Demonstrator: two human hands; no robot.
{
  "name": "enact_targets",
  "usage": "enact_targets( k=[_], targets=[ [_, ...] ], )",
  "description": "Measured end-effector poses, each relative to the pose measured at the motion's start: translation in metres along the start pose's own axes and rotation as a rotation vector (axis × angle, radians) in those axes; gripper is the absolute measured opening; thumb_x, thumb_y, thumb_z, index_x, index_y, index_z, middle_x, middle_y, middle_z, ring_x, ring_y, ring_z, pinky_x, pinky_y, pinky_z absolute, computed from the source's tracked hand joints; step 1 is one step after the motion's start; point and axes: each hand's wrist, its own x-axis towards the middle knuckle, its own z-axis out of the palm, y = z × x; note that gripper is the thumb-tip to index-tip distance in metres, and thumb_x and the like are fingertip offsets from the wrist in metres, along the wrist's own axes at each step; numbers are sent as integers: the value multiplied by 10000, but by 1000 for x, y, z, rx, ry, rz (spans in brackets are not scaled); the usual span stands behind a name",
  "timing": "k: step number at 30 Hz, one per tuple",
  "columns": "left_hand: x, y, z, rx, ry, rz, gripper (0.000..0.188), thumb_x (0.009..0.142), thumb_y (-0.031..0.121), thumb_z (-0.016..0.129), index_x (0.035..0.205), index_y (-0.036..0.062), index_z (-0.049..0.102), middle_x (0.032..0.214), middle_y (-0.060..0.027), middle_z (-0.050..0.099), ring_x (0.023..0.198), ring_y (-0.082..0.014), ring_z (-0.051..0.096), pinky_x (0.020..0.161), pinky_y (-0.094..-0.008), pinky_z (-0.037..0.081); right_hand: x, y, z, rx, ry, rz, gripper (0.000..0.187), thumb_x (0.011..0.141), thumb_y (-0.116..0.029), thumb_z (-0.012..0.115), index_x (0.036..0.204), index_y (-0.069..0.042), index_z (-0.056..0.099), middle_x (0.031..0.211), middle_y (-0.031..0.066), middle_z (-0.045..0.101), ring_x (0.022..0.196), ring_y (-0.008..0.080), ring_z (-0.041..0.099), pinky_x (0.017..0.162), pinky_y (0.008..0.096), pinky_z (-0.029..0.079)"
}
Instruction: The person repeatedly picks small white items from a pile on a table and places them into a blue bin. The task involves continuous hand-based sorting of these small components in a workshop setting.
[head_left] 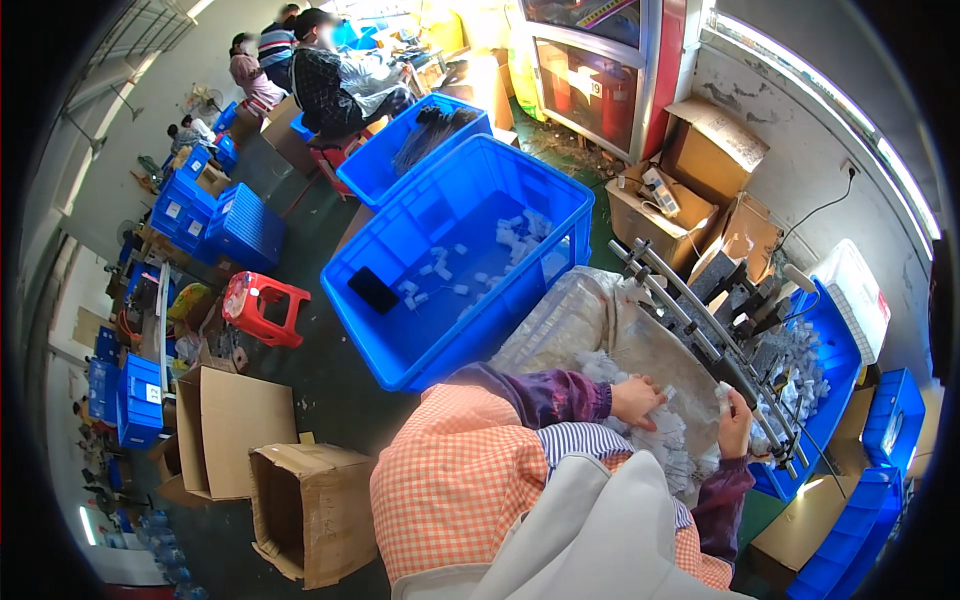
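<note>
My left hand (637, 402) is over a heap of small white plastic pieces (655, 440) in front of me. Its fingers are curled in at the pieces; what lies between them is too small to make out. To the right, my right hand (735, 428) pinches one small white plastic piece (722, 390) between thumb and fingertips. The heap lies on a greyish plastic sheet (560, 320). Just beyond my right hand runs a metal fixture with long parallel rods (690, 320).
A large blue bin (400, 335) at front left holds scattered white pieces and a black phone (373, 290). Behind it stands another blue bin (365, 170). A blue tray (835, 400) of clear parts is at right. Cardboard boxes (320, 510) and a red stool (268, 308) stand left. People sit at the back.
</note>
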Motion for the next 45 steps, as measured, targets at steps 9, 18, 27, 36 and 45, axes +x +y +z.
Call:
enact_targets(
  k=[9,18,27,36,45],
  targets=[
    [7,-13,10,1,-55,18,541,664,400,654,1012,1,538,977,-152,546,905,-332,520,789,-427,422,-4,-9,4,-92,-3,131,286,815,-59,561,1084,40,542,793,50,572,639,107,457,594,244,395],
    [10,-16,10,-56,-33,118,474,638,373,654,906,-9,571,794,-199,600,810,-360,580,756,-416,452,-8,14,16,-102,144,-102,290,805,-37,524,1085,35,538,896,107,599,739,184,540,675,283,434],
    [21,-7,-1,22,-253,32,469,705,360,593,1043,35,581,895,-206,621,847,-338,601,746,-417,477,38,27,-36,-298,405,-36,231,802,-70,528,1019,-16,585,960,166,608,853,334,592,723,360,467],
    [13,5,-22,-9,-234,89,546,732,472,556,1035,18,569,815,-226,620,771,-372,603,698,-442,467,109,81,-36,-733,400,-77,127,772,-164,551,879,-132,613,894,52,612,896,278,539,781,389,424],
    [19,-3,-32,-51,-502,92,821,599,595,635,1131,-18,506,883,-240,617,846,-355,598,747,-403,462,125,82,-22,-920,376,66,133,760,-155,555,876,-122,612,929,43,607,964,267,502,810,396,409]
  ],
)
